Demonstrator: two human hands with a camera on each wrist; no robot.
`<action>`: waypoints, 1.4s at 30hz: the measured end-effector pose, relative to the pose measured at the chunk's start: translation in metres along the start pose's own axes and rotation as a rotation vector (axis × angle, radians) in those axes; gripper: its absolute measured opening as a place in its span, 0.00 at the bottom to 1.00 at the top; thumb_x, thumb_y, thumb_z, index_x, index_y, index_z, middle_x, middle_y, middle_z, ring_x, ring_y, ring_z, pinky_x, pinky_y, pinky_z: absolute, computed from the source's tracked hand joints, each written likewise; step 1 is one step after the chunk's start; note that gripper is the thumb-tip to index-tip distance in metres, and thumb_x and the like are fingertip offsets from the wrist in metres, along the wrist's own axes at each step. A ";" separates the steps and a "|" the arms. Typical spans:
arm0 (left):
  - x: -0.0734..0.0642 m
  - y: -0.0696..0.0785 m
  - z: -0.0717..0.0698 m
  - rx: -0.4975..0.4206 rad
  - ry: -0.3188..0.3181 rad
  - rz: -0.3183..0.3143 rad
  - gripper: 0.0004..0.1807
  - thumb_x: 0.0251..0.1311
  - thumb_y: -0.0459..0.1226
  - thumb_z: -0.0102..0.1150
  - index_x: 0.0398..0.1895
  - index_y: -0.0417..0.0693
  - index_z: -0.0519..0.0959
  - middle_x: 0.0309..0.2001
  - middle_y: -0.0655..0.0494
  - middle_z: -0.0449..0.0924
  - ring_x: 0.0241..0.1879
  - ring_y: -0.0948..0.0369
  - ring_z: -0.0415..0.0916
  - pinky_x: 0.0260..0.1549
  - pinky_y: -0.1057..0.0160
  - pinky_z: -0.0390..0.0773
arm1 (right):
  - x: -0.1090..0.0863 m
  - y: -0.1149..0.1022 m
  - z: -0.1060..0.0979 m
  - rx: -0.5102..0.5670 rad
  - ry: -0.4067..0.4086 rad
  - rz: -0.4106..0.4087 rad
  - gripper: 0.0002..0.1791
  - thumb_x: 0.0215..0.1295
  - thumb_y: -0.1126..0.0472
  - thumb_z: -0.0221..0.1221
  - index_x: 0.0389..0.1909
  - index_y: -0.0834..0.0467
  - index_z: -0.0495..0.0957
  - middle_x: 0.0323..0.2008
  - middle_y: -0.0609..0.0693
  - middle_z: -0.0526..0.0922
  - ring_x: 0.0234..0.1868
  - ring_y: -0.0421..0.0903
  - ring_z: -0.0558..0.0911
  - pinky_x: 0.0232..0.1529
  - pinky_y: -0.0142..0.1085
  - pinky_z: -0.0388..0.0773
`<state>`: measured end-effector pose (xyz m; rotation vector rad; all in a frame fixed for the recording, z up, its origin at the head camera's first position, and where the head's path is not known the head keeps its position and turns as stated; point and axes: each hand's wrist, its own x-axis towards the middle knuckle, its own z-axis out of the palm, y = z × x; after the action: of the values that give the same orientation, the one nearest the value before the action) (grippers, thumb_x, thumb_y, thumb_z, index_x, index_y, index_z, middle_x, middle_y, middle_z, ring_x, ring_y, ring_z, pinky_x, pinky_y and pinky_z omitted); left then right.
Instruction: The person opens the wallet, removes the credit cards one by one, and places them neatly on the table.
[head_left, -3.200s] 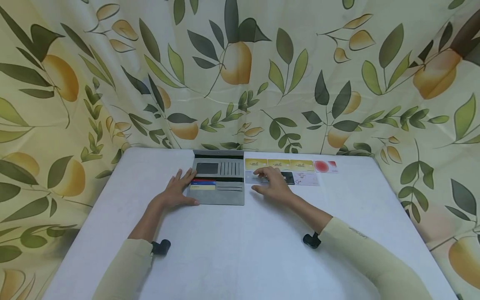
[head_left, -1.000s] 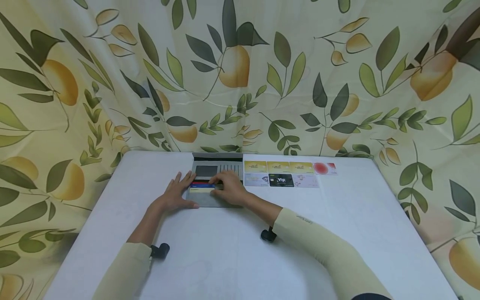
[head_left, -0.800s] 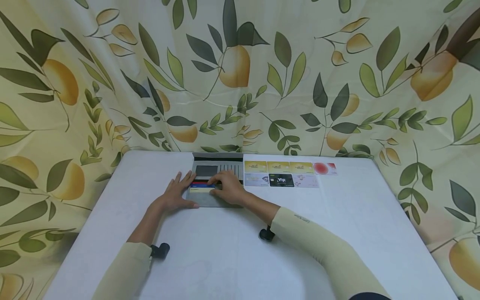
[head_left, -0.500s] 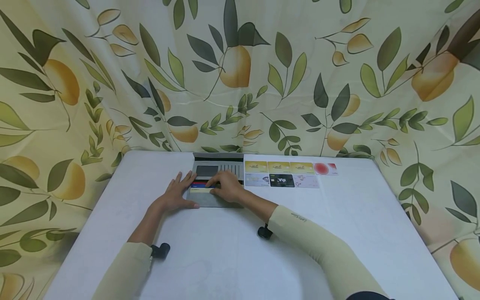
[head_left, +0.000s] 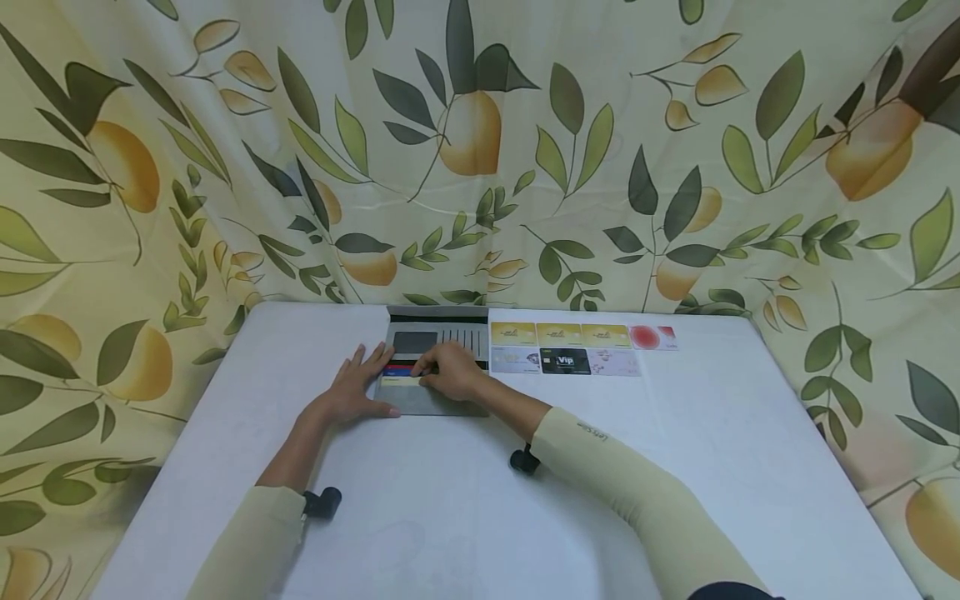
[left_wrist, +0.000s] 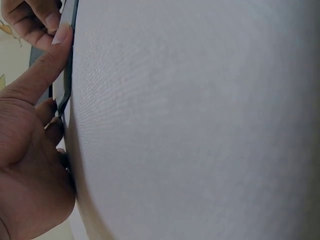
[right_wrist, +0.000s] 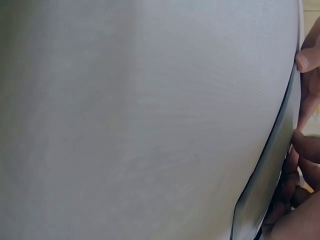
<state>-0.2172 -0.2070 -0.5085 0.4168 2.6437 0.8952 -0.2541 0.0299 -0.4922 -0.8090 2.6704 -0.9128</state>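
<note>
An opened grey wallet lies near the table's far edge, with empty slots in its upper half. Red, blue and pale yellow edges of cards show in its lower left slots. My left hand rests at the wallet's left side, fingers spread, with the thumb on the bottom corner. My right hand is over the wallet's middle, thumb and curled index finger pinching at the right end of the blue and yellow cards; the hand hides that end. In the right wrist view, the wallet shows edge-on under the fingers.
To the wallet's right lie two rows of cards: three yellow ones and a red-and-white one above, a black "Vip" card between two pale ones below. A fruit-patterned curtain hangs behind the white table.
My right hand has moved left from the loose cards onto the wallet, uncovering the lower row. Over the last second its index finger has slid slightly left. My left hand has stayed in place.
</note>
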 end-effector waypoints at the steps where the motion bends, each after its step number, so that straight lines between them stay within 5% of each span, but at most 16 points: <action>1: 0.000 0.000 0.000 -0.001 0.001 -0.002 0.64 0.54 0.52 0.80 0.86 0.47 0.49 0.86 0.44 0.38 0.82 0.38 0.22 0.77 0.38 0.28 | 0.000 0.000 0.000 -0.002 -0.001 0.005 0.06 0.69 0.63 0.70 0.42 0.51 0.92 0.38 0.42 0.87 0.54 0.47 0.78 0.61 0.50 0.69; 7: 0.000 0.000 0.001 -0.005 0.004 0.001 0.64 0.54 0.52 0.80 0.86 0.47 0.49 0.86 0.44 0.38 0.82 0.38 0.22 0.77 0.37 0.28 | -0.001 -0.002 -0.001 0.003 0.008 0.017 0.05 0.69 0.63 0.69 0.39 0.51 0.91 0.41 0.42 0.88 0.55 0.47 0.78 0.61 0.51 0.67; 16: 0.000 -0.001 0.001 -0.013 -0.002 -0.017 0.64 0.54 0.52 0.80 0.86 0.49 0.48 0.86 0.46 0.37 0.82 0.39 0.21 0.77 0.38 0.27 | 0.001 -0.002 -0.002 0.056 0.010 0.027 0.06 0.70 0.64 0.68 0.40 0.51 0.91 0.42 0.42 0.90 0.44 0.40 0.80 0.52 0.45 0.67; 33: 0.000 0.001 0.000 -0.036 0.005 -0.018 0.64 0.53 0.50 0.81 0.86 0.48 0.50 0.86 0.45 0.38 0.82 0.40 0.22 0.78 0.40 0.28 | 0.004 0.000 0.000 0.208 0.086 0.086 0.09 0.73 0.67 0.63 0.44 0.55 0.91 0.48 0.48 0.89 0.55 0.48 0.81 0.65 0.49 0.69; 42: -0.003 0.003 -0.002 -0.044 0.019 -0.028 0.65 0.51 0.50 0.82 0.86 0.45 0.50 0.86 0.46 0.38 0.82 0.41 0.23 0.78 0.40 0.29 | 0.008 0.003 -0.007 0.385 0.180 0.156 0.09 0.76 0.69 0.59 0.44 0.59 0.89 0.45 0.52 0.86 0.43 0.46 0.79 0.41 0.35 0.79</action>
<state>-0.2151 -0.2067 -0.5045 0.3612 2.6352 0.9507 -0.2648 0.0310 -0.4889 -0.4442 2.5275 -1.4539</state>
